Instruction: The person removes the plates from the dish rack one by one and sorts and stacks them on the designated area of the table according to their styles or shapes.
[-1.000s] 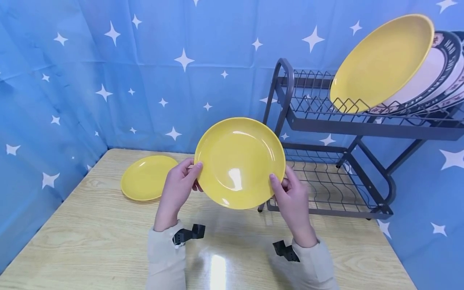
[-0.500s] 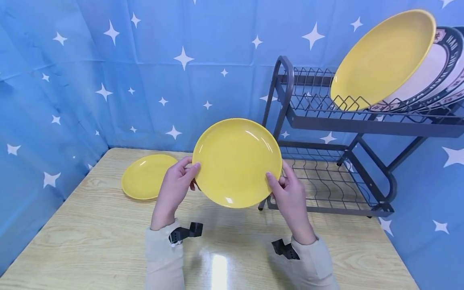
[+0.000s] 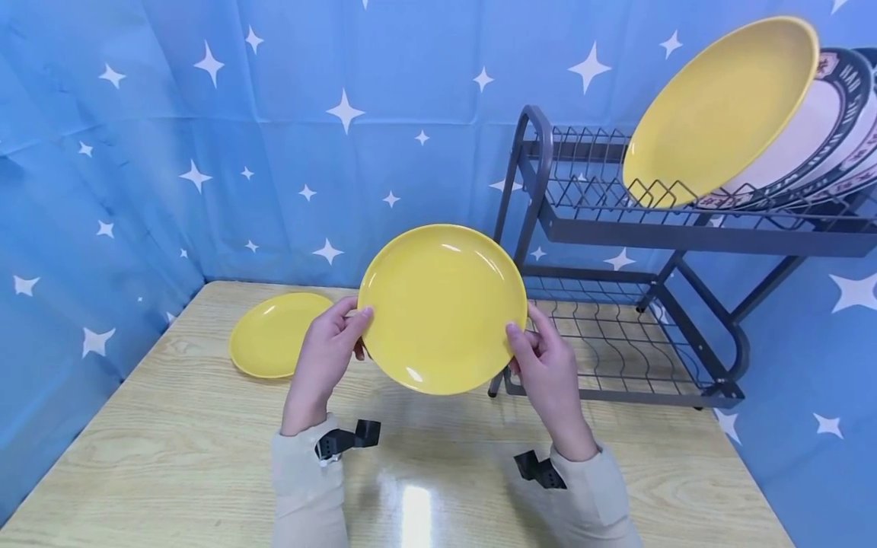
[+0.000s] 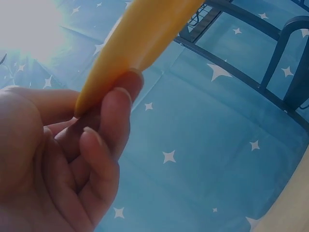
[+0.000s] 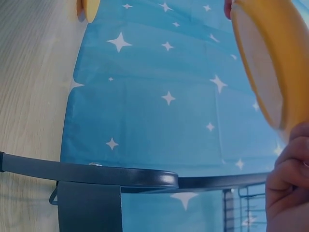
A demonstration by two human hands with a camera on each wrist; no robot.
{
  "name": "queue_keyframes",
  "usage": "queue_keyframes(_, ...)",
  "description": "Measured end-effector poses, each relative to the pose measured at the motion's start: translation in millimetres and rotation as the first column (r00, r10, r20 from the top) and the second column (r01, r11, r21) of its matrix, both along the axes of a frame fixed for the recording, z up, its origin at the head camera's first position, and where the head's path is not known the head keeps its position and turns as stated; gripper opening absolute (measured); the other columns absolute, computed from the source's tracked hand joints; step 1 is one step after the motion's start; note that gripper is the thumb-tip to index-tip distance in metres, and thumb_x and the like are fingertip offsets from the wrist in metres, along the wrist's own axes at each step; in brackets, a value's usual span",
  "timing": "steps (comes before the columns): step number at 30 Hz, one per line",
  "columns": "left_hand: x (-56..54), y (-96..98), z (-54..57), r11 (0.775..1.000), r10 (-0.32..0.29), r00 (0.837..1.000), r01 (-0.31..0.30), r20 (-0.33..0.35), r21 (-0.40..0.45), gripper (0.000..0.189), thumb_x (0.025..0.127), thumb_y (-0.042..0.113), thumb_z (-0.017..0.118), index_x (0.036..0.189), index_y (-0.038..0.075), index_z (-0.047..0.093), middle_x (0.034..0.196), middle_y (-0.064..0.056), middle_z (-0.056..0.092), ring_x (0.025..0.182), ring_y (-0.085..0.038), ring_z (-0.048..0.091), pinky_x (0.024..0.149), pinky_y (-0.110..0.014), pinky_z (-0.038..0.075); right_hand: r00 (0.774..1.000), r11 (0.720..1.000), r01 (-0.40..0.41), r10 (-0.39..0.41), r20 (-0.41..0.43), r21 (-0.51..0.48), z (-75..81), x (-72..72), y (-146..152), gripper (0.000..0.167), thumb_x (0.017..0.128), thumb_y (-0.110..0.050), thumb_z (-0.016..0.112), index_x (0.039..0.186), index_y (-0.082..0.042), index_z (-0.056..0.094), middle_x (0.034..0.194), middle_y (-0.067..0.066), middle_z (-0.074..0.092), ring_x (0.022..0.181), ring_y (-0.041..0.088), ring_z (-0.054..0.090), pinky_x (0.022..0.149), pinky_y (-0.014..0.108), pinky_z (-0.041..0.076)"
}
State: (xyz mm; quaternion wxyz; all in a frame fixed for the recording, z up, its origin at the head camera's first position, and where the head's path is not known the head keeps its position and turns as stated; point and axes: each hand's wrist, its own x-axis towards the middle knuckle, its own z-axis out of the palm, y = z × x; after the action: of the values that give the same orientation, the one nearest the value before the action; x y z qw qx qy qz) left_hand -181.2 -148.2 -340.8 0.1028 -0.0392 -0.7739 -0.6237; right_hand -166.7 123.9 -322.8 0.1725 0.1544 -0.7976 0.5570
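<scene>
Above the middle of the table, a round yellow plate (image 3: pixel 441 308) is held up with its inner face toward the head camera. My left hand (image 3: pixel 327 354) pinches its left edge, thumb in front and fingers behind. At the lower right edge, my right hand (image 3: pixel 550 373) grips it the same way. In the left wrist view the plate's rim (image 4: pixel 130 43) lies between thumb and fingers of the left hand (image 4: pixel 72 150). The right wrist view shows the plate's underside (image 5: pixel 263 63) with its pale base, and curled fingers of the right hand (image 5: pixel 292 174) behind the edge.
Another yellow plate (image 3: pixel 274 339) lies on the wooden table (image 3: pixel 171 449) at the left. A dark two-tier dish rack (image 3: pixel 685 236) stands at the right. Its upper tier holds a tilted yellow plate (image 3: pixel 722 114) and several patterned plates (image 3: pixel 798 144). A starry blue curtain (image 3: pixel 288 152) hangs behind.
The held plate has shifted slightly left with both hands, and its tilt has changed a little, so the shine on its face has moved. Both hands keep their hold.
</scene>
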Motion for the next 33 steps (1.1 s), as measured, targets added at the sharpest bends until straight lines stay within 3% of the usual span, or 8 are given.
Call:
queue_keyframes(7, -0.3, -3.7, -0.6, 1.000, 0.013, 1.000, -0.014, 0.020, 0.026, 0.038, 0.085, 0.049, 0.052, 0.110, 0.021, 0.057, 0.077, -0.007, 0.064, 0.059, -0.030, 0.052, 0.053, -0.034, 0.048, 0.998, 1.000, -0.031, 0.031, -0.052, -0.005, 0.6, 0.6, 1.6, 0.034, 0.097, -0.019, 0.039, 0.129, -0.010, 0.045, 0.059, 0.008, 0.048, 0.047, 0.016, 0.043, 0.038, 0.025, 0.036)
queue_keyframes(15, 0.0, -12.8, -2.7, 0.997, 0.062, 0.998, -0.062, -0.014, 0.045, 0.040, 0.087, 0.045, 0.051, 0.113, 0.016, 0.057, 0.077, -0.009, 0.064, 0.061, -0.035, 0.052, 0.052, -0.034, 0.048, 0.994, 0.997, -0.047, 0.040, -0.102, -0.066, -8.3, -9.8, 14.1, 0.034, 0.098, -0.023, 0.031, 0.130, -0.019, 0.044, 0.060, 0.006, 0.046, 0.042, 0.016, 0.038, 0.034, 0.027, 0.032)
queue_keyframes(20, -0.5, -17.2, -5.0, 0.993, 0.103, 0.995, -0.103, -0.009, 0.056, 0.040, 0.086, 0.045, 0.051, 0.114, 0.017, 0.056, 0.079, -0.009, 0.065, 0.060, -0.031, 0.053, 0.051, -0.031, 0.048, 0.986, 0.995, -0.003, -0.013, -0.165, -0.098, -10.8, -14.5, 21.0, 0.033, 0.098, -0.023, 0.033, 0.128, -0.022, 0.047, 0.060, 0.005, 0.047, 0.041, 0.016, 0.038, 0.035, 0.027, 0.034)
queue_keyframes(24, -1.7, -19.2, -7.1, 0.988, 0.145, 0.989, -0.145, 0.007, 0.061, 0.041, 0.087, 0.045, 0.050, 0.116, 0.016, 0.055, 0.077, -0.009, 0.064, 0.059, -0.029, 0.055, 0.051, -0.030, 0.047, 0.981, 0.985, 0.055, -0.084, -0.177, -0.163, -1.4, -8.9, 21.9, 0.031, 0.096, -0.020, 0.039, 0.126, -0.021, 0.049, 0.063, 0.007, 0.047, 0.043, 0.017, 0.039, 0.037, 0.026, 0.034)
queue_keyframes(28, -4.1, -22.0, -11.1, 0.976, 0.204, 0.978, -0.206, 0.032, 0.066, 0.040, 0.088, 0.045, 0.049, 0.114, 0.015, 0.055, 0.075, -0.010, 0.064, 0.056, -0.025, 0.055, 0.050, -0.028, 0.046, 0.963, 0.969, 0.139, -0.180, -0.200, -0.203, 8.5, -2.6, 22.5, 0.031, 0.094, -0.014, 0.044, 0.125, -0.014, 0.049, 0.065, 0.009, 0.048, 0.045, 0.016, 0.040, 0.039, 0.024, 0.034)
queue_keyframes(33, -8.1, -23.7, -17.6, 0.959, 0.262, 0.963, -0.267, 0.056, 0.100, 0.040, 0.088, 0.044, 0.049, 0.115, 0.015, 0.054, 0.071, -0.010, 0.062, 0.054, -0.022, 0.056, 0.049, -0.027, 0.046, 0.942, 0.958, 0.212, -0.253, -0.223, -0.191, 8.5, -2.7, 32.2, 0.034, 0.093, -0.014, 0.045, 0.128, -0.016, 0.046, 0.070, 0.008, 0.049, 0.051, 0.016, 0.043, 0.044, 0.022, 0.037)
